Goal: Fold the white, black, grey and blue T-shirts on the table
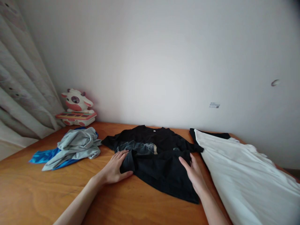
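Observation:
A black T-shirt (161, 170) lies on the wooden table in front of me, its neckline toward the wall and its hem toward me. A grey-and-white print runs across its chest, partly covered by a raised fold of the lower cloth. At the left edge, my left hand (116, 167) has the turned-over side of the shirt between its thumb and fingers. My right hand (193, 173) grips the opposite side, thumb on top; its other fingers are partly hidden behind the cloth.
To the left lies a crumpled grey and blue garment (78, 145). Behind it stands a cow-shaped toy keyboard (76, 109) near a curtain (21, 78). White cloth (248, 168) with black fabric under it spreads along the right. A wall (150, 62) borders the table (47, 193) at the back.

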